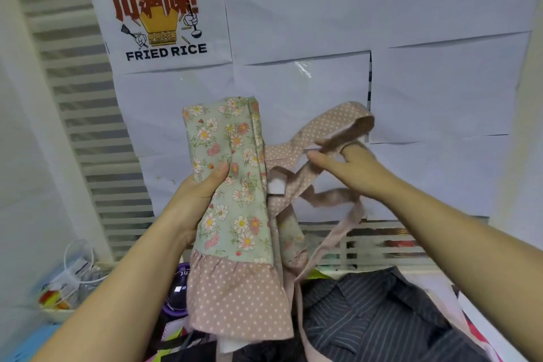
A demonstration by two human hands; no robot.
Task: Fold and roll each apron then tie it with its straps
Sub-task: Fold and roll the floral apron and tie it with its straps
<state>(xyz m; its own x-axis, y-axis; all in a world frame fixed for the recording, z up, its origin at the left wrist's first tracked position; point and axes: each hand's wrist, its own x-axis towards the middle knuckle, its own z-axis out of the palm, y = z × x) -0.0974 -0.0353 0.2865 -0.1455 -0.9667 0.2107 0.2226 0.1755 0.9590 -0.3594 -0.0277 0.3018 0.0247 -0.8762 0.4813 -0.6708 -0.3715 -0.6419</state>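
At the far left a "FRIED RICE" poster point(160, 28) hangs on the paper-covered wall, and near the bottom left a clear plastic bag point(73, 276) lies on the surface. The left hand point(192, 200) grips the folded floral apron point(232, 185) upright in the middle of the scene, thumb pressed across its front and fingers curled behind, its pink dotted ruffle hanging low. To the right, the right hand point(349, 167) pinches the pink dotted strap point(329, 123), which loops over its fingers, above a dark striped garment point(382, 311) lying near.
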